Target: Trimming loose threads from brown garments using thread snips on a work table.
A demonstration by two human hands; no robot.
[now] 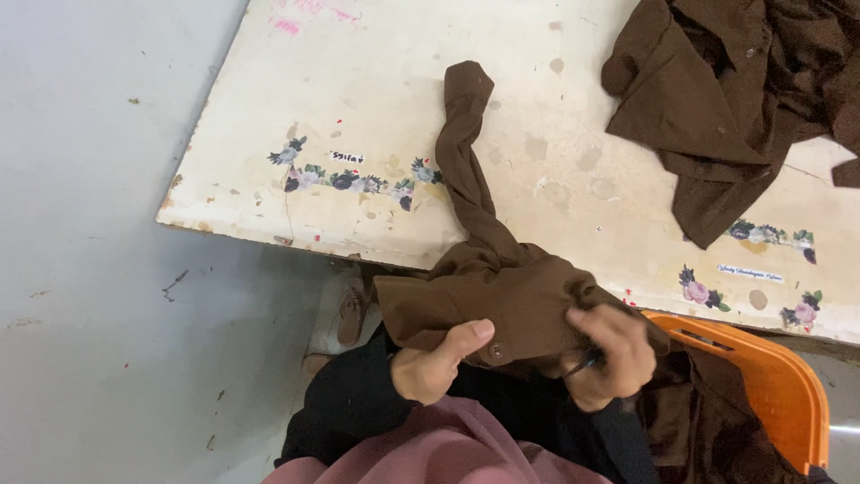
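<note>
Fingers of both the left hand [437, 363] and right hand [607, 357] are closed, gripping the brown shirt [502, 296].

Worn cream tabletop [376, 116] with flower stickers; second crumpled brown garment [726, 99] at its far right; orange plastic basket [779, 381] beside it; brown sandal [350, 315] on grey floor [90, 269].

Crumpled brown shirt [502, 296], twisted sleeve trailing up across the table edge.
</note>
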